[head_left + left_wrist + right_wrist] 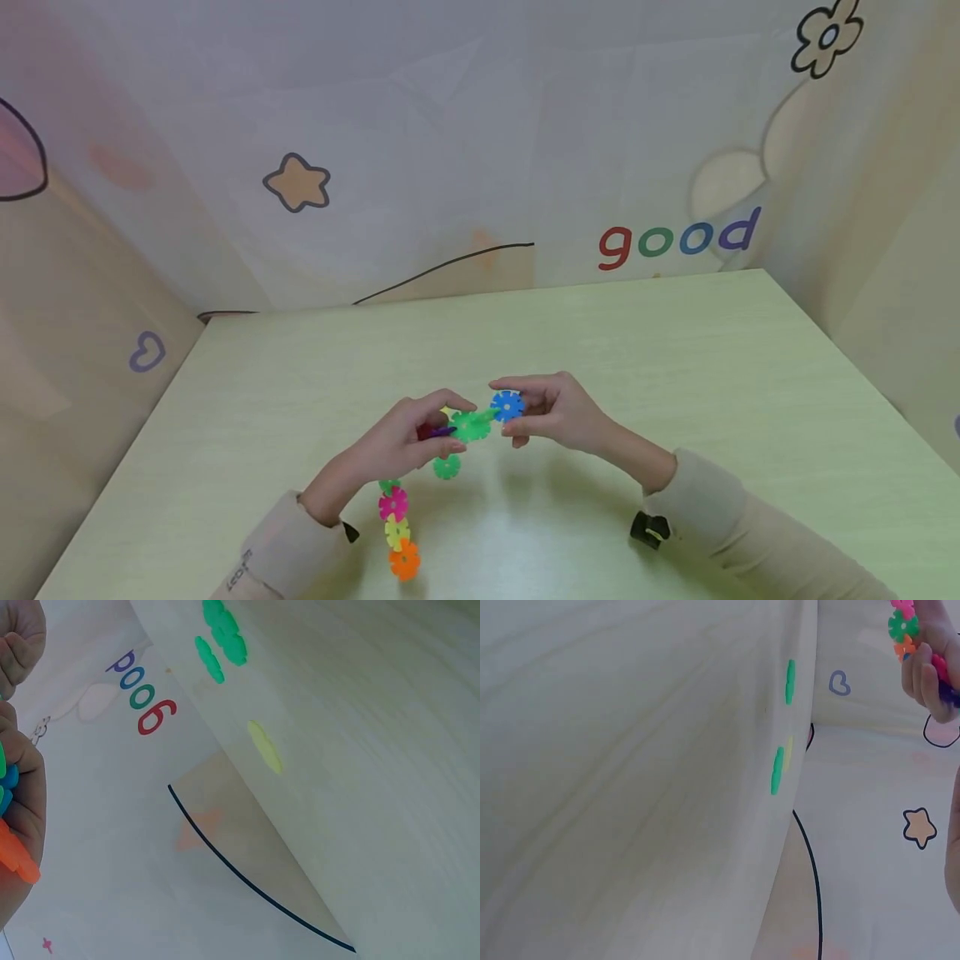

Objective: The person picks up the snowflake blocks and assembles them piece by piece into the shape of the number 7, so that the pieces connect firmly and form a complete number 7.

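Both hands meet over the middle of the table. My left hand (401, 442) pinches a joined string of notched plastic snowflake discs, with a green disc (470, 426) showing past its fingertips. From under that hand the string trails toward the near edge, through a pink disc (393, 503) and a yellow disc (397, 532) to an orange disc (405, 560). Facing it, my right hand (558, 412) pinches a blue disc (507, 407) between thumb and fingers. A light green disc (487, 416) spans between the green and blue ones. The left fingers partly hide the purple piece (442, 432).
Loose green discs (225, 634) and a yellow disc (264, 746) lie on the table (600, 350) in the left wrist view. A printed cloth (450, 150) stands round the back and sides. A black wrist device (649, 530) hangs by the right cuff.
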Motion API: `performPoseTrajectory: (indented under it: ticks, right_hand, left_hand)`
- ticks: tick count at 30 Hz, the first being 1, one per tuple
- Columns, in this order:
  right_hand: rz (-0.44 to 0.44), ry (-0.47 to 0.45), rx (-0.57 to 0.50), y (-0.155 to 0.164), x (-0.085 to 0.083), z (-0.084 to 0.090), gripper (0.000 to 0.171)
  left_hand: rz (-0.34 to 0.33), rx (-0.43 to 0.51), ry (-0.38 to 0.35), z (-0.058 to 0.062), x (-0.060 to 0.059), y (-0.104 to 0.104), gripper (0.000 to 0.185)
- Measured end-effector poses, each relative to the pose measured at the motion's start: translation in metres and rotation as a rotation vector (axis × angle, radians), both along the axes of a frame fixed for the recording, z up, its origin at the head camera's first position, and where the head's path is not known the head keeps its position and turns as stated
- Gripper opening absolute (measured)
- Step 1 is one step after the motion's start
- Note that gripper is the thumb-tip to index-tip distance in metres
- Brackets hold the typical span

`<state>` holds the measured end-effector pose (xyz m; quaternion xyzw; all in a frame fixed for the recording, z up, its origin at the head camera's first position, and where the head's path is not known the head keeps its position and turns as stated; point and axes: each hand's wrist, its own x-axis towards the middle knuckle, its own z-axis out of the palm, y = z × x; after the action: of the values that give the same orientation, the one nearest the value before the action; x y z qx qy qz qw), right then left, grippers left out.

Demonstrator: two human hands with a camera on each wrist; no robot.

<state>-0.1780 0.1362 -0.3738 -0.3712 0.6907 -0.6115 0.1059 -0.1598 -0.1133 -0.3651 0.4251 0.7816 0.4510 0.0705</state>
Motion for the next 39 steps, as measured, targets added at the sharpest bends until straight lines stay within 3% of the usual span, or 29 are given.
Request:
performPoseTrajectory:
  ticks: [7,17,27,39]
  right_hand:
    - [-0.002,0.016,0.003,0.008,-0.009,0.003,0.054]
    - [-0.053,-0.025,0.242,0.01,-0.031,-0.006,0.035]
    - [-0.048,-0.003,0.377,-0.002,-0.046,-0.014,0.035]
    - [-0.152,0.035,0.542,-0.024,-0.049,-0.03,0.044]
  left_hand:
    - [0.036,-0.041,-0.035,-0.002,0.003,-0.008,0.034]
    - [0.064,-0.067,-0.087,-0.003,0.0,-0.025,0.035]
    - [0.117,-0.065,-0.123,-0.006,-0.009,-0.047,0.037]
    - [0.194,-0.096,-0.14,-0.003,-0.022,-0.062,0.039]
